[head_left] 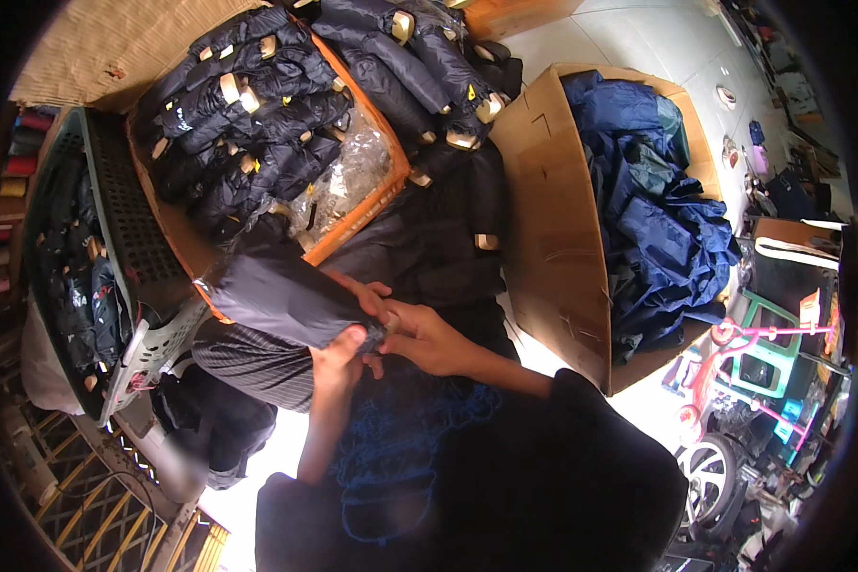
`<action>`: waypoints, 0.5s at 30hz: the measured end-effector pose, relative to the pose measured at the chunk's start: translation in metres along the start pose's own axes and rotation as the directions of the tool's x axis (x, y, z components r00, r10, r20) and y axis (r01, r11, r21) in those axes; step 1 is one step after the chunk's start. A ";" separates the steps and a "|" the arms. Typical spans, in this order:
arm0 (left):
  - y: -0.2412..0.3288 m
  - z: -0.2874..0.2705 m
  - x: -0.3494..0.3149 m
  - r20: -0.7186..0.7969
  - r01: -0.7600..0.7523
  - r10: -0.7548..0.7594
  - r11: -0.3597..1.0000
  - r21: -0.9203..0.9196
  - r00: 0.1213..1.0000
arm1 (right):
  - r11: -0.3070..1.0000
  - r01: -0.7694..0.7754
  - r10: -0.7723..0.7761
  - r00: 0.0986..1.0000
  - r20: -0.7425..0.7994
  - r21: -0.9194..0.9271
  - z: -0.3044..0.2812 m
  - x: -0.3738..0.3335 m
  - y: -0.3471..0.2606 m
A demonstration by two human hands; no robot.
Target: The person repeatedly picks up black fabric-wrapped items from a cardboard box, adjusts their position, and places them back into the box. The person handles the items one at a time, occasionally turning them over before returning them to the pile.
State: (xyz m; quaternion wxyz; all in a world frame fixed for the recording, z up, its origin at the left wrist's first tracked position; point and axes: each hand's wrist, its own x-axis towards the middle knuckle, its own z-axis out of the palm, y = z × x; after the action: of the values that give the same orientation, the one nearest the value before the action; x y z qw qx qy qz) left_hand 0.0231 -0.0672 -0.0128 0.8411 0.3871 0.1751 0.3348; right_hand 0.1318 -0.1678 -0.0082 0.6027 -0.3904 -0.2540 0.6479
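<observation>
A smooth black fabric roll [275,291] lies slantwise across my lap, its near end in my hands. My left hand [337,357] is closed around that end, with the thumb on top. The fingers of my right hand [427,336] are bent and pinch the end of the roll from the right side. What exactly lies between the right fingertips is hidden. Just beyond the roll stands an orange-rimmed crate [360,221] with many similar black rolls [248,124], several showing pale, cream-coloured end pieces, and some clear plastic wrapping [351,157].
More black rolls [400,71] are piled behind and right of the crate. A cardboard box [555,210] on the right holds crumpled blue fabric [663,210]. To the left stands a grey perforated basket [153,229] with black bundles. A pink scooter [710,362] and a wheel [710,481] are far right.
</observation>
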 end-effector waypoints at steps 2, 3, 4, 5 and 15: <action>-0.003 -0.003 -0.003 0.020 0.036 -0.037 0.998 0.048 0.999 | 1.000 -0.009 0.010 0.999 -0.047 0.009 -0.004 -0.006 0.008; -0.006 0.001 -0.002 0.030 0.068 -0.070 0.996 0.064 0.997 | 0.998 -0.017 0.014 0.997 -0.070 -0.053 -0.010 -0.009 0.016; -0.006 0.005 0.000 0.036 0.104 -0.107 0.992 0.076 0.994 | 0.993 -0.033 0.022 0.995 -0.097 -0.113 -0.018 -0.014 0.026; -0.001 0.006 0.001 0.037 0.229 -0.231 0.972 0.051 0.972 | 0.983 -0.049 0.030 0.994 -0.108 -0.175 -0.022 -0.016 0.027; 0.013 -0.057 0.029 -0.127 0.453 -0.519 0.569 0.686 0.845 | 0.685 -0.344 0.037 0.897 -0.440 -0.642 -0.104 -0.067 -0.006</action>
State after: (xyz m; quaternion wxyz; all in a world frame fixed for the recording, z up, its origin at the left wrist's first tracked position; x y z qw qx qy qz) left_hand 0.0064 -0.0104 -0.0397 0.6990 0.6238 0.3492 -0.0174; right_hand 0.2178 -0.2478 -0.0493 0.3727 -0.7370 -0.3129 0.4690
